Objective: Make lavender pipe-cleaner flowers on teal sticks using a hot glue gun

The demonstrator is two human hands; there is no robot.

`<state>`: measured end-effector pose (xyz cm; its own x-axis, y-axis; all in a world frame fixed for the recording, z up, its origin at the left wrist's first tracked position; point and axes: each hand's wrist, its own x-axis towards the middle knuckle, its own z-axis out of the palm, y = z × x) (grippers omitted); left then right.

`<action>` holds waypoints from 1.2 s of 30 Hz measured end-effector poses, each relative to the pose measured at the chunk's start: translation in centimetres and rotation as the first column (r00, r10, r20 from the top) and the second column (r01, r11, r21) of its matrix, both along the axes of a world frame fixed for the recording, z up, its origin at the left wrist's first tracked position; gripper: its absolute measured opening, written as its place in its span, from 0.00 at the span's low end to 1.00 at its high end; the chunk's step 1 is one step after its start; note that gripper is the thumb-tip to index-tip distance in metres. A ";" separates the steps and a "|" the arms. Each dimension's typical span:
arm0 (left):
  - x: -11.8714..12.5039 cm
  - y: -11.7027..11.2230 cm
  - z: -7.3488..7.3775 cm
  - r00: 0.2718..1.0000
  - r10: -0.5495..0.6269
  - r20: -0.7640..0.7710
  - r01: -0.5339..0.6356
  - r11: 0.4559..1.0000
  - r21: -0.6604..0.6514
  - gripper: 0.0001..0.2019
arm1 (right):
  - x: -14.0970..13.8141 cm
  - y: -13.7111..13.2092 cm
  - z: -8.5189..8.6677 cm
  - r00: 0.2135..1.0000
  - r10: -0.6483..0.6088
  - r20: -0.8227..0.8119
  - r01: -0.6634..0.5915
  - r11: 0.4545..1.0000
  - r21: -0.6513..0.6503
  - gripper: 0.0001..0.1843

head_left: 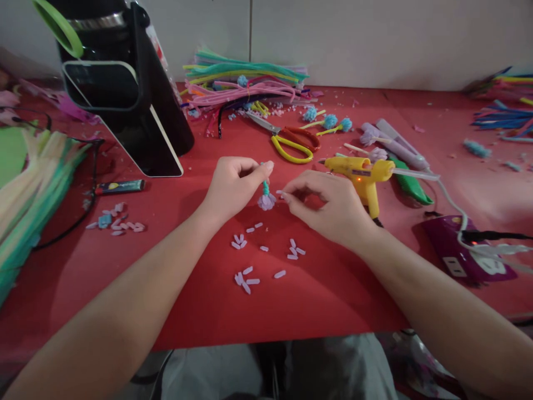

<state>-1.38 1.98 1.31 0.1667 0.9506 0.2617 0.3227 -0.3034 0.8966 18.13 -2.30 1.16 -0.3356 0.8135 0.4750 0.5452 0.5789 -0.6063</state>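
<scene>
Between thumb and fingers, my left hand [241,182] pinches the green stem of a small pipe cleaner flower [266,200], whose lilac head hangs downward. Close by on the right, my right hand [322,203] is closed in a pinch on a tiny lilac pipe cleaner piece [280,193], held just apart from the flower head. On the red table below both hands lie several short lilac pieces [246,280], some in small clusters and some single.
A yellow glue gun [358,172] lies right of my right hand. Scissors [293,144] and pipe cleaner bundles [245,83] lie behind. A black bottle [166,105] with a phone [145,139] against it stands left; a purple power strip [466,250] sits right.
</scene>
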 end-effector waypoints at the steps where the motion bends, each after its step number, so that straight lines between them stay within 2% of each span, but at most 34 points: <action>1: 0.0 -0.1 0.0 1.000 0.000 -0.009 0.000 1.000 0.003 0.25 | 0.0 0.0 0.1 1.000 0.012 0.010 -0.013 1.000 0.029 0.06; 5: 0.3 -0.3 0.2 1.000 -0.002 -0.028 0.002 1.000 0.001 0.26 | -0.2 -0.3 0.3 0.999 0.031 0.037 -0.036 0.992 0.119 0.09; 12: 0.4 -0.3 0.0 0.998 -0.005 -0.064 0.006 1.000 0.022 0.25 | -0.6 -0.6 0.2 0.997 0.049 0.063 -0.060 0.979 0.197 0.10; 26: 0.4 -0.4 0.0 0.999 0.005 -0.048 -0.004 1.000 0.031 0.26 | -0.7 -0.8 0.1 0.985 0.097 0.140 -0.113 0.988 0.105 0.11; 31: 0.0 -0.3 0.1 0.999 0.034 -0.016 -0.033 0.998 0.054 0.25 | -0.8 -1.1 0.5 0.995 0.070 0.074 -0.079 0.989 0.125 0.09; 33: -0.1 -0.3 0.4 0.998 0.056 0.014 -0.057 0.995 0.078 0.24 | -0.9 -1.3 0.8 1.000 0.008 -0.027 -0.006 0.998 0.065 0.07; 36: -0.1 -0.6 0.8 0.995 0.087 0.050 -0.093 0.987 0.134 0.23 | -1.2 -1.3 1.0 0.959 -0.117 -0.260 0.069 0.980 -0.189 0.05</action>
